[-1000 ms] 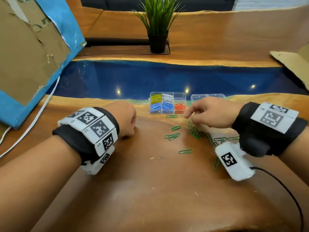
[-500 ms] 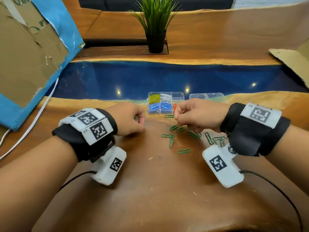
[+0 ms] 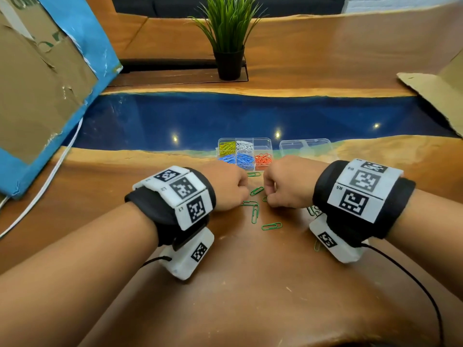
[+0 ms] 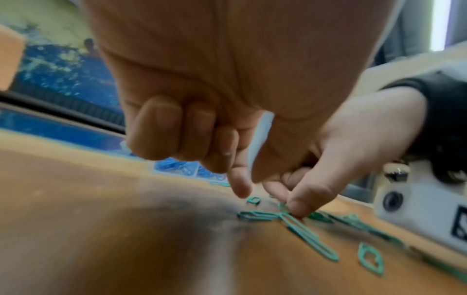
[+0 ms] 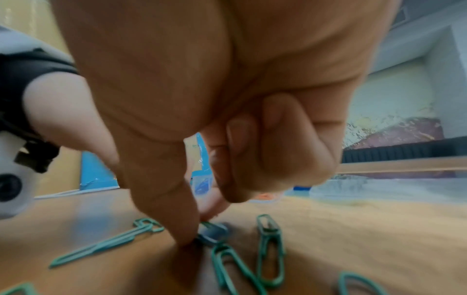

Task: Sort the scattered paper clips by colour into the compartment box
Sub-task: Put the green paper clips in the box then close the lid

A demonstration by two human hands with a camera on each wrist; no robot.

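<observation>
Yellow, white, blue and red sorted in the compartment box (image 3: 262, 141); green paper clips (image 3: 271, 225) remain on the counter (image 3: 250, 284) as the right hand (image 3: 288, 182) pinches one, the left hand (image 3: 226, 187) clenched with its forefinger extended.

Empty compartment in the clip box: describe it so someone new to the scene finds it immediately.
Start at the blue resin strip across the wooden table; at its near edge, just beyond the two hands, stands the clear compartment box. The empty compartment is its back right cell, behind the red clips and right of the white clips. It alone holds no clips.
</observation>
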